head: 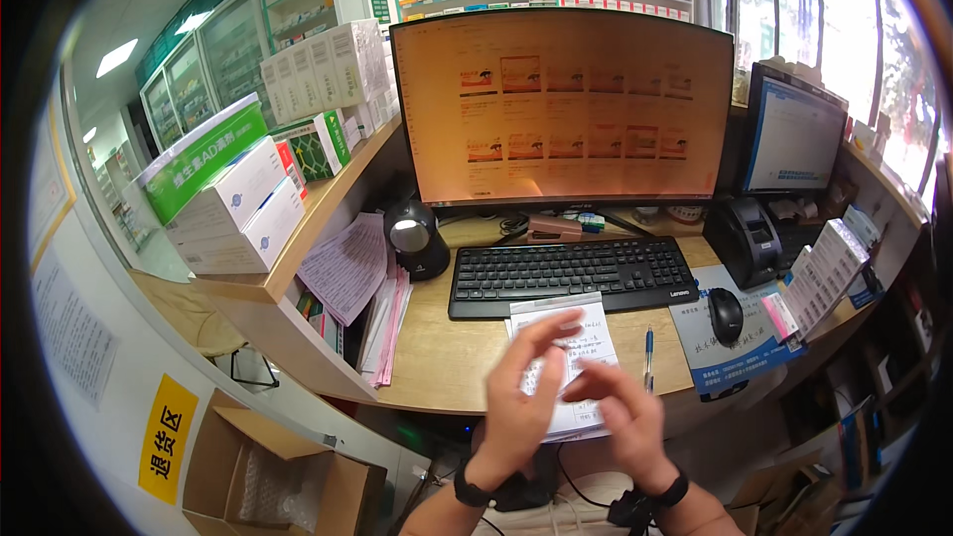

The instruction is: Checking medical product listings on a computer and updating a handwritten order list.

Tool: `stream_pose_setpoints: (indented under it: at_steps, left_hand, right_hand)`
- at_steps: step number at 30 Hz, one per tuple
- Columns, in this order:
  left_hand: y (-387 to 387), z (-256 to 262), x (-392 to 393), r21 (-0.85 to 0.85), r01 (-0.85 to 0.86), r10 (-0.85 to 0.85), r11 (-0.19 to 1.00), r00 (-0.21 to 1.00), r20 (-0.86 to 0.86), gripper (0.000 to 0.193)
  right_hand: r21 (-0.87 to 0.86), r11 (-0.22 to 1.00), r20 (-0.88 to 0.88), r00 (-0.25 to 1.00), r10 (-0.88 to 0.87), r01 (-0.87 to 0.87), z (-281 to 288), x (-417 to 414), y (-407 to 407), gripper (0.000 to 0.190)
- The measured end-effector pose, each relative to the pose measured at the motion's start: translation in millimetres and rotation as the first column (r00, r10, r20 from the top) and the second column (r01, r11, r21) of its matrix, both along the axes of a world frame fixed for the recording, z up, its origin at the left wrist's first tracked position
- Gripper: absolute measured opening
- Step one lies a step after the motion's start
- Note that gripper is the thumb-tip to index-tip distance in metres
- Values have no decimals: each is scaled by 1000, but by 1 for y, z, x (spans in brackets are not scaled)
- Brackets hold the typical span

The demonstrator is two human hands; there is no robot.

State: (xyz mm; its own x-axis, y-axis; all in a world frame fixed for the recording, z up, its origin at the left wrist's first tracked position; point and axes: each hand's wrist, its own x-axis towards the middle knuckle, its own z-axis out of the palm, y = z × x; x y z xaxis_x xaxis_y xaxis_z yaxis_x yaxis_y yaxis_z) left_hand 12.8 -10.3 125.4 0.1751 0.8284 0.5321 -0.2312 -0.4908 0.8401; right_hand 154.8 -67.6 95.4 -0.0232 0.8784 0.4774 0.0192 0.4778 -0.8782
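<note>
My left hand (521, 383) hovers over a handwritten notepad (599, 339), thumb and fingers apart and nothing visible between them. Facing it is my right hand (629, 409), slightly blurred, its fingers bent and spread, also without a visible object. Both hands cover part of the written page. A blue pen (649, 350) lies on the desk to the right of the pad. Behind the pad's top edge sits a black Lenovo keyboard (573, 275). Farther right, a black computer mouse (724, 316) rests on a blue and white printed mat (696, 353).
A large monitor (558, 179) shows rows of product pictures. Medicine boxes (246, 216) line the left ledge above papers (350, 268). A black scanner (417, 238) stands beside the keyboard, a label printer (744, 238) at right. An open cardboard box (223, 454) holds bubble wrap at lower left.
</note>
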Motion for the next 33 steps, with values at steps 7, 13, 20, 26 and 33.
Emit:
stream_pose_setpoints:
  at_steps: [7,13,20,26,33]
  left_hand:
    - [-56,-85,50,-349,621,-686,702,721,-98,67]
    - [-85,-119,79,-381,545,-648,747,725,-233,77]
    - [-42,-23,35,-602,571,-820,558,271,-504,81]
    - [31,28,-15,-73,336,-314,939,752,-579,46]
    - [180,-31,-38,-174,-80,37,981,970,-240,27]
  right_hand:
    - [61,967,-391,898,-203,246,34,34,21,34]
    - [370,767,-108,844,-526,525,12,48,37,25]
    - [268,807,33,833,-553,526,17,69,46,27]
    - [119,749,-28,756,-654,652,11,147,65,26]
    - [195,458,170,430,-887,867,-54,231,94,24]
